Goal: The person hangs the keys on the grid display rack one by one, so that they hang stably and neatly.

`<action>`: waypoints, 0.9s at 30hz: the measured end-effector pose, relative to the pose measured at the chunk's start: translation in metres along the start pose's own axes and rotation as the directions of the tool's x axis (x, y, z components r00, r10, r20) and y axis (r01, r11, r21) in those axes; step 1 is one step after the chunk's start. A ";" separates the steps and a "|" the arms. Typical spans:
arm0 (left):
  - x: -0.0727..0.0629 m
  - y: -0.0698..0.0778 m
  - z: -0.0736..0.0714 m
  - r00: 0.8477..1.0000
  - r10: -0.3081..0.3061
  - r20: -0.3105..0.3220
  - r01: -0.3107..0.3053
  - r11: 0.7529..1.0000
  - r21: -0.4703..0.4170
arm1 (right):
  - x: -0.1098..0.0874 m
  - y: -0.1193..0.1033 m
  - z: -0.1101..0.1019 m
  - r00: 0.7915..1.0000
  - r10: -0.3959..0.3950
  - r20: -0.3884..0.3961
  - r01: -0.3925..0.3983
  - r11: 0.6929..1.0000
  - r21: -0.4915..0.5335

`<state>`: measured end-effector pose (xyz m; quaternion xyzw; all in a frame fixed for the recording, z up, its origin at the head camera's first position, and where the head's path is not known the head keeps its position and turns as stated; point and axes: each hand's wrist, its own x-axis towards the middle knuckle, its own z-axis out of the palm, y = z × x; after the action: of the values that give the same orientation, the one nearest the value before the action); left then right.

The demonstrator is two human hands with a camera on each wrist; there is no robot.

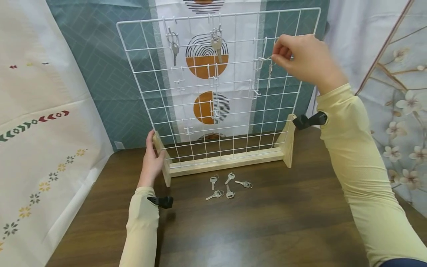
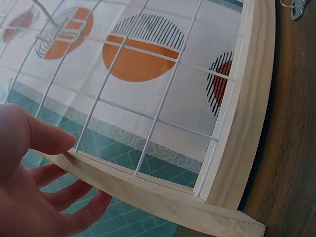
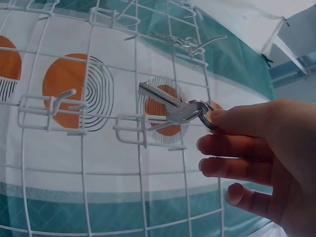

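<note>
My right hand (image 1: 301,59) pinches a small metal ring (image 3: 204,120) between thumb and forefinger, with a silver key (image 3: 170,103) dangling from it. It is up at the right part of a white wire grid (image 1: 200,70), the ring right at the tip of a white hook (image 1: 260,61). The other fingers are loosely bent in the right wrist view. Low at the grid's left side, my left hand (image 1: 151,163) holds the wooden side post (image 2: 143,190) of the stand, thumb in front and fingers behind.
Two bunches of keys hang at the grid's top: one left (image 1: 175,49), one central (image 1: 217,44). Other hooks (image 1: 215,111) sit lower on the mesh. Several ringed keys (image 1: 229,192) lie on the brown table (image 1: 253,230) before the stand's wooden base (image 1: 227,162). Patterned cloths surround the table.
</note>
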<state>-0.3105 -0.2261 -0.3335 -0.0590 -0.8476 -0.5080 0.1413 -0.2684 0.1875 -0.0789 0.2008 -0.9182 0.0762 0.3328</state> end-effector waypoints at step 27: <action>0.000 -0.001 -0.001 1.000 0.016 0.005 -0.016 1.000 0.001 | 0.006 -0.005 0.007 1.000 0.008 -0.001 -0.008 1.000 0.016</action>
<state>-0.3106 -0.2272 -0.3342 -0.0669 -0.8477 -0.5063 0.1433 -0.2743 0.1796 -0.0807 0.1996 -0.9182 0.0852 0.3314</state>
